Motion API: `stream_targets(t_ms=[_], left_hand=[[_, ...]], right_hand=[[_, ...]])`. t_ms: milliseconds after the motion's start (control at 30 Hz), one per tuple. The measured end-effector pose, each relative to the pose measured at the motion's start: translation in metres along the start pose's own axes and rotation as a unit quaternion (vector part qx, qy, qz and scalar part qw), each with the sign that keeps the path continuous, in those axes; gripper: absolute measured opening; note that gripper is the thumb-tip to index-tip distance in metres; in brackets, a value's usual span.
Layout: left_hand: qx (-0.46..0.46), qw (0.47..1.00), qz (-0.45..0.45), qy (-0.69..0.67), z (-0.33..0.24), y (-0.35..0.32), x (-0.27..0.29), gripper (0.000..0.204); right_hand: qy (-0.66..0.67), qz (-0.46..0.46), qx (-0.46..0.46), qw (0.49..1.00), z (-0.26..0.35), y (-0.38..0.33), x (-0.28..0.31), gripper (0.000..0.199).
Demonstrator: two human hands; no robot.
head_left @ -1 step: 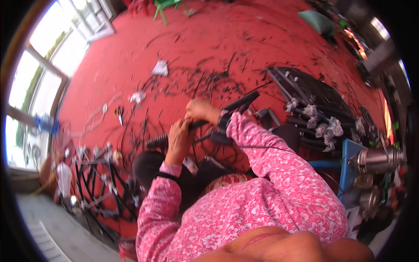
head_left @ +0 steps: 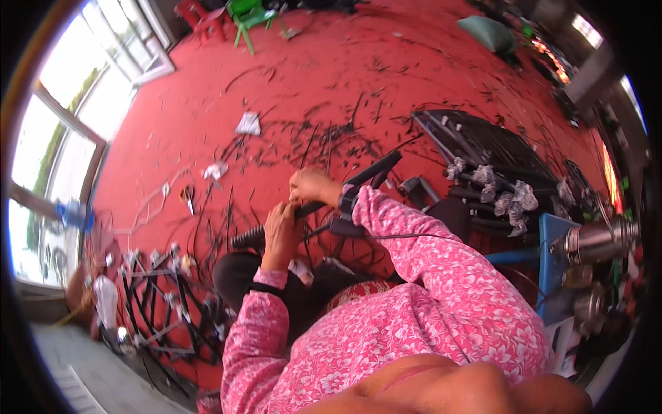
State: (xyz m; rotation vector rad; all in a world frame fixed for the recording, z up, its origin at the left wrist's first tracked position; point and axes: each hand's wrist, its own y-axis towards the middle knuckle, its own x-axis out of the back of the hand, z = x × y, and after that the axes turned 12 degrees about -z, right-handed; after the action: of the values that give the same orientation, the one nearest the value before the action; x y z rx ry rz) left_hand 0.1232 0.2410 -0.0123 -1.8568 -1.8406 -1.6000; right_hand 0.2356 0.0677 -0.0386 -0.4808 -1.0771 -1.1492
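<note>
Across my lap lies a long black bar with a ribbed, grip-like end at its left. My left hand is closed around the bar just right of the ribbed part, back of the hand up. Close beside it, slightly farther off, my right hand also grips the bar, its fingers bent near the left hand's fingertips. The hands hide the stretch of bar between them. Thin black strips and scraps lie on the red floor just beyond.
Black tubes with clear plastic-wrapped ends are piled at right, beside a blue stool and a steel flask. Orange-handled scissors lie on the floor at left, near a black metal frame. A green chair stands far off.
The whole view has shifted slightly, bringing more of the green and red chairs into sight. Both hands stay on the black bar, with barely any movement along it.
</note>
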Motion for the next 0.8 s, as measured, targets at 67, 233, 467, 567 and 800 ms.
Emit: stream_targets(t_ms=[67,233,467,567,800], left_hand=[[0.039,0.999,0.023,0.003,0.007,0.002,0.003,0.034],[0.032,0.997,0.069,-0.031,0.027,0.012,-0.002,0.033],[0.049,0.985,0.123,-0.115,0.028,0.026,-0.001,0.033],[0.057,0.982,0.145,-0.109,0.023,0.032,0.002,0.034],[0.063,0.977,0.128,-0.157,0.022,0.031,-0.006,0.029]], right_hand=[[0.012,-0.128,0.028,0.991,0.019,-0.005,0.009,0.036],[0.187,-0.330,0.085,0.921,0.055,-0.055,0.033,0.022],[0.364,-0.161,-0.254,0.881,0.052,-0.137,-0.017,0.032],[0.334,-0.286,-0.181,0.880,0.047,-0.129,-0.044,0.040],[0.031,-0.327,0.043,0.944,0.024,-0.124,-0.038,0.014]])
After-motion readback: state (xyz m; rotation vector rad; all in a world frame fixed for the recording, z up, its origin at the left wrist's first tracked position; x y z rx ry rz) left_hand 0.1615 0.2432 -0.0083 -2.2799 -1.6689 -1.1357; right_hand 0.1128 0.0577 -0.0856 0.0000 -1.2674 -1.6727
